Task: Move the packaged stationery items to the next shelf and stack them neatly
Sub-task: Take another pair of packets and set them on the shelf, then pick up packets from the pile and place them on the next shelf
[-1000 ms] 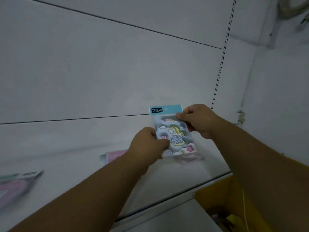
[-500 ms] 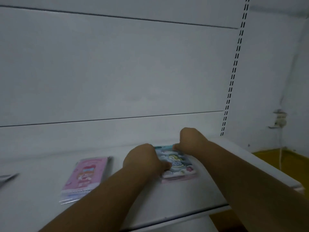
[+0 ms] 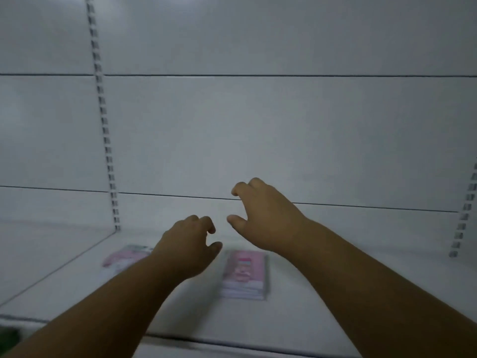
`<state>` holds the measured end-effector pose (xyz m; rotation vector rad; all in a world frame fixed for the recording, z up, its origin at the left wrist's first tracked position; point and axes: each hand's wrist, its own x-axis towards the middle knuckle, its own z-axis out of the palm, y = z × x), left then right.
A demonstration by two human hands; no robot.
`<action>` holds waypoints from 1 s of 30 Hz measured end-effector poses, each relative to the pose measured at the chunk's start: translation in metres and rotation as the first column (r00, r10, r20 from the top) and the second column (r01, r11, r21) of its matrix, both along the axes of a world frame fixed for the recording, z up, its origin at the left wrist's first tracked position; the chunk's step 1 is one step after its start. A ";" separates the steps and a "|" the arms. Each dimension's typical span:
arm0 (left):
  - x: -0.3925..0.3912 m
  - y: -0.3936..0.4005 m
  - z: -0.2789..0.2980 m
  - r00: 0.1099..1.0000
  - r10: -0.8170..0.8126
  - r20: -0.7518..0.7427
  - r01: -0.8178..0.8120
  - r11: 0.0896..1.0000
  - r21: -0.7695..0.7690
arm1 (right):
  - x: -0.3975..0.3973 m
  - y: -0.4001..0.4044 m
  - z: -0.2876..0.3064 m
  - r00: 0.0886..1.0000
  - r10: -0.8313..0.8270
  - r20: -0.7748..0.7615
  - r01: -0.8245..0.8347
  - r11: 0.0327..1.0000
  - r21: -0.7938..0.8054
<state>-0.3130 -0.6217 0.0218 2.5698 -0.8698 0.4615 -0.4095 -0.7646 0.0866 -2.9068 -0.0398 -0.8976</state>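
Observation:
A pink packaged stationery item (image 3: 244, 273) lies flat on the white shelf (image 3: 335, 293), just below and between my hands. A second pink and white package (image 3: 124, 257) lies further left, partly hidden behind my left forearm. My left hand (image 3: 189, 245) hovers above the shelf with its fingers curled and apart, holding nothing. Slightly higher and further back, my right hand (image 3: 263, 215) is also empty, thumb and fingers spread. The blue unicorn package is out of view. The picture is blurred.
White back panels rise behind the shelf. A slotted upright (image 3: 104, 125) runs down at the left, another slotted upright (image 3: 464, 210) at the right edge. The shelf's front edge (image 3: 232, 343) crosses the bottom. Something dark green (image 3: 9, 337) shows at the lower left corner.
Both hands let go of the blue unicorn package after laying it on the shelf at the right. The view swung left, and my empty hands now hover over the pink package.

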 end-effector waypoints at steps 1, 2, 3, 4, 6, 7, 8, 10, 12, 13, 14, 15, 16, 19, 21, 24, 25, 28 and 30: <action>0.008 0.030 0.000 0.999 0.049 0.009 -0.049 0.999 -0.002 | 0.007 0.026 0.002 1.000 0.025 0.003 -0.025 1.000 -0.006; 0.015 0.060 0.000 0.995 0.095 0.008 -0.095 0.996 -0.006 | 0.015 0.053 0.003 0.999 0.047 0.006 -0.047 0.999 -0.013; 0.022 0.090 0.000 0.991 0.135 0.005 -0.135 0.991 -0.011 | 0.023 0.082 0.003 0.998 0.069 0.011 -0.069 0.997 -0.021; 0.029 0.122 -0.001 0.985 0.170 0.006 -0.170 0.985 -0.019 | 0.030 0.112 0.002 0.996 0.093 0.019 -0.092 0.995 -0.026; 0.042 0.185 -0.005 0.975 0.221 0.012 -0.221 0.975 -0.029 | 0.044 0.172 0.000 0.990 0.136 0.036 -0.135 0.990 -0.029; 0.049 0.216 -0.007 0.970 0.242 0.017 -0.242 0.970 -0.026 | 0.051 0.202 -0.001 0.988 0.151 0.043 -0.149 0.988 -0.031; 0.056 0.246 -0.009 0.965 0.262 0.024 -0.261 0.965 -0.021 | 0.058 0.231 -0.002 0.986 0.159 0.047 -0.158 0.987 -0.034; 0.071 0.303 -0.011 0.954 0.297 0.041 -0.296 0.955 -0.016 | 0.072 0.288 -0.004 0.984 0.170 0.050 -0.169 0.985 -0.033; 0.085 0.354 -0.014 0.945 0.323 0.053 -0.322 0.946 -0.020 | 0.085 0.340 -0.005 0.982 0.182 0.048 -0.181 0.983 -0.032; 0.092 0.377 -0.016 0.942 0.333 0.044 -0.332 0.943 -0.026 | 0.092 0.364 -0.004 0.981 0.187 0.046 -0.186 0.982 -0.036; 0.097 0.397 -0.018 0.940 0.341 0.024 -0.340 0.940 -0.027 | 0.098 0.385 -0.002 0.981 0.189 0.042 -0.188 0.982 -0.036; 0.103 0.415 -0.020 0.938 0.345 0.003 -0.345 0.938 -0.019 | 0.105 0.404 0.001 0.982 0.186 0.036 -0.185 0.982 -0.032; 0.110 0.431 -0.021 0.938 0.346 -0.010 -0.347 0.938 -0.009 | 0.112 0.420 0.004 0.984 0.178 0.031 -0.177 0.984 -0.026; 0.140 0.469 -0.025 0.940 0.340 -0.015 -0.340 0.940 -0.014 | 0.137 0.457 0.010 0.988 0.149 0.035 -0.148 0.989 -0.029; 0.165 0.486 -0.027 0.943 0.331 -0.015 -0.332 0.943 -0.038 | 0.156 0.475 0.007 0.991 0.131 0.033 -0.130 0.991 -0.031; 0.202 0.505 -0.033 0.945 0.328 -0.002 -0.328 0.944 -0.043 | 0.188 0.494 -0.002 0.993 0.115 0.026 -0.113 0.992 -0.047; 0.214 0.511 -0.033 0.944 0.331 0.005 -0.331 0.943 -0.030 | 0.200 0.500 -0.004 0.994 0.106 0.012 -0.106 0.994 -0.039; 0.250 0.534 -0.030 0.937 0.347 0.033 -0.347 0.938 -0.016 | 0.238 0.516 -0.005 0.995 0.097 -0.021 -0.098 0.995 -0.018; 0.272 0.553 -0.024 0.938 0.344 0.036 -0.343 0.939 -0.025 | 0.263 0.530 -0.004 0.996 0.086 -0.025 -0.086 0.996 -0.004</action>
